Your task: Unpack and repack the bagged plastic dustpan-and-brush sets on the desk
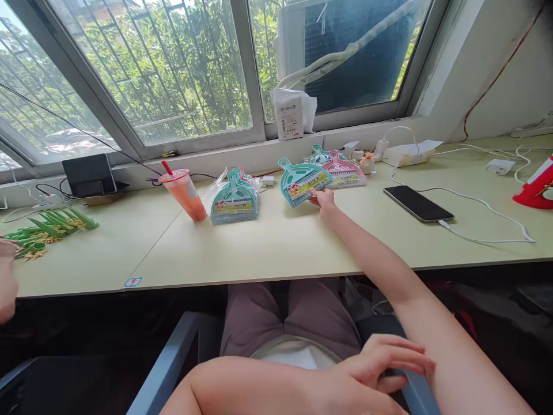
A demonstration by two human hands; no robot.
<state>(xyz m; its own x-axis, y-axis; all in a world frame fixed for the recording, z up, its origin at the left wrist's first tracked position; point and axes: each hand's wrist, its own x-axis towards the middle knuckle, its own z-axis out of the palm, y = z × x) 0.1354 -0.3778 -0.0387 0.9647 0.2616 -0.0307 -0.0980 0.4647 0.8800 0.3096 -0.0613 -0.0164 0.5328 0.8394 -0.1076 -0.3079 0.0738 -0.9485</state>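
Observation:
My right hand (pixel 323 199) reaches out over the table and pinches the lower right edge of a green mini dustpan-and-brush set (pixel 298 181), which is tilted. Just behind it lie a pink dustpan set (pixel 343 171) and a green one (pixel 319 153), both in clear wrap. Left of these, a wrapped stack of dustpan sets (pixel 235 199) with green on top rests on the table. My left hand (pixel 380 369) is across my lap beside my right forearm, its fingers loosely apart and holding nothing.
A tilted cup with red drink (pixel 185 196) stands beside the stack. A charging phone (pixel 418 204) and its white cable (pixel 488 204) lie right. Green stems (pixel 52 227) and another person's hand (pixel 6 276) are far left. A chair armrest (pixel 168 363) is below.

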